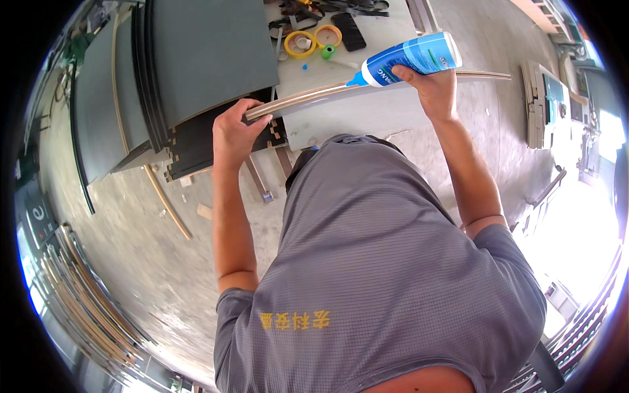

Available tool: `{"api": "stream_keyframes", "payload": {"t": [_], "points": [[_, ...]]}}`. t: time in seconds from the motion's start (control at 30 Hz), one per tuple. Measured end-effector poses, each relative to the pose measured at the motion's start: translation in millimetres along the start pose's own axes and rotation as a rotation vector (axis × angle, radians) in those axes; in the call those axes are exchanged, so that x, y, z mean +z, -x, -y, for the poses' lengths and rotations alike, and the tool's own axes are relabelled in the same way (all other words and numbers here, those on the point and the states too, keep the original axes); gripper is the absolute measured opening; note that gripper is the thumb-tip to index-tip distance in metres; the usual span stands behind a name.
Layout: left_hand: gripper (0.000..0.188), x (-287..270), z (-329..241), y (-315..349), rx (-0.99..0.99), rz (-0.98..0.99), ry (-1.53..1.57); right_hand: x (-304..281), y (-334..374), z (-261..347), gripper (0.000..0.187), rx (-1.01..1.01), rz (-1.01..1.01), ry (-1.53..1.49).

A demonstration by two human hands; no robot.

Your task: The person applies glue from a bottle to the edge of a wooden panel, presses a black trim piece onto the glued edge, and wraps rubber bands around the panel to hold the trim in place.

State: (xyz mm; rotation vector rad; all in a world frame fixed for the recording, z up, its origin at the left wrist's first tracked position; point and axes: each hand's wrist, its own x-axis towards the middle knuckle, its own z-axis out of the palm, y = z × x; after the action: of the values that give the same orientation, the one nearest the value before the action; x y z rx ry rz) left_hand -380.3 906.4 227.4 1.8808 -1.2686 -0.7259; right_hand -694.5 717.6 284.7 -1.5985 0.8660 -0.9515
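My left hand [237, 130] is closed round the left end of a long, narrow strip [298, 101] with wood-coloured edges. A white line runs along the strip's upper side. In my right hand [432, 90] is a blue and white glue bottle [413, 59], tilted so that its blue nozzle [355, 80] points down and left at the strip. The nozzle tip is at or just above the white line; whether it touches I cannot tell. To the right of the bottle the strip carries on past my right wrist.
On the pale table [386, 111] beyond the strip lie yellow tape rolls [299, 44], a dark phone [348, 31], a small green roll [328, 51] and black straps. Large grey panels [209, 59] stand to the left. Long strips [85, 295] are stacked at lower left.
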Motion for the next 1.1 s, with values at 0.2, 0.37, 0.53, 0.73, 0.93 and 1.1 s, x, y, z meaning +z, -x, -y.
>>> {"api": "stream_keyframes", "payload": {"t": [0.2,0.37,0.53,0.73,0.93,1.1], "points": [[0.033,4.1,-37.6,-12.8,-0.005,0.134,-0.223,-24.8,1.7,-1.9,0.025,0.013,-0.017,0.057],[0.039,36.2,-74.7,-29.6,0.066,0.255,-0.262,-38.3,1.8,-7.1,0.025,0.045,-0.05,-0.017],[0.041,75.5,-99.9,-48.4,0.165,0.317,-0.38,-53.1,0.7,-6.5,0.026,0.057,-0.056,0.049],[0.032,116.1,-107.6,-65.4,0.281,0.357,-0.471,-58.4,-0.1,-12.1,0.03,0.103,-0.053,0.044],[0.025,117.0,-107.5,-64.9,0.306,0.368,-0.509,-57.0,0.5,-5.9,0.03,0.104,-0.015,0.058],[0.024,107.2,-100.8,-59.1,0.281,0.313,-0.479,-62.9,-0.1,-8.6,0.029,0.049,-0.012,-0.005]]}}
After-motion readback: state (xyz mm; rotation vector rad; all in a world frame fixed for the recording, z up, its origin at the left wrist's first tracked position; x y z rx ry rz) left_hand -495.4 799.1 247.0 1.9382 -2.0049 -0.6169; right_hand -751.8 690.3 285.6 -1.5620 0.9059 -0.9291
